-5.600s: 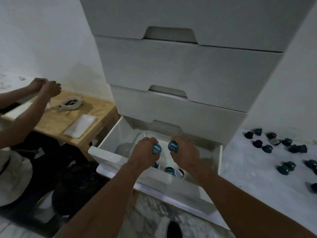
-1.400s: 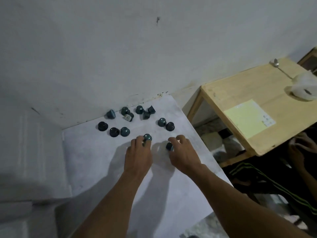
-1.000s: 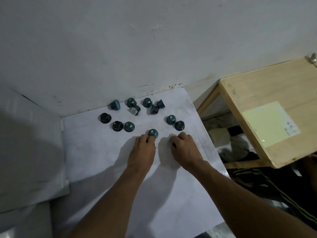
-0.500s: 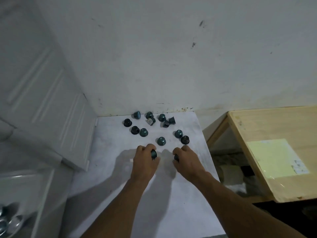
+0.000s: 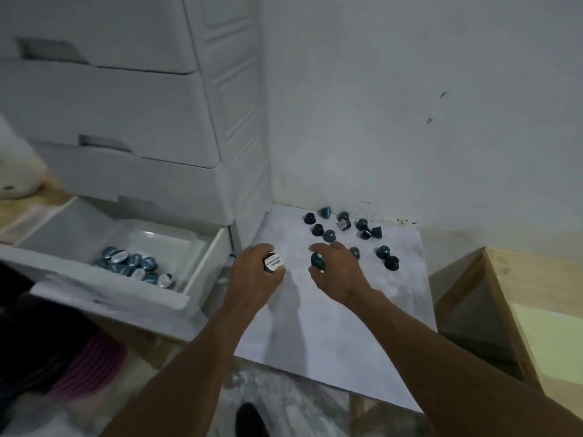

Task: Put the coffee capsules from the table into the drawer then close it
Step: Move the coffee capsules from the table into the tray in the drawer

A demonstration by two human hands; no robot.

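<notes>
Since half a second ago both hands have risen off the bench (image 5: 331,326). The left hand (image 5: 257,279) now curls its fingers round a foil-lidded capsule (image 5: 273,263), and the right hand (image 5: 339,275) pinches a teal capsule (image 5: 318,260). Loose capsules (image 5: 329,236) lie just beyond the fingers, with the open drawer (image 5: 208,263) to their left.

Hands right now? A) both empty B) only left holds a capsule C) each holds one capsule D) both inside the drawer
C: the left hand grips a dark coffee capsule with a white foil lid, and the right hand grips a teal coffee capsule.
</notes>
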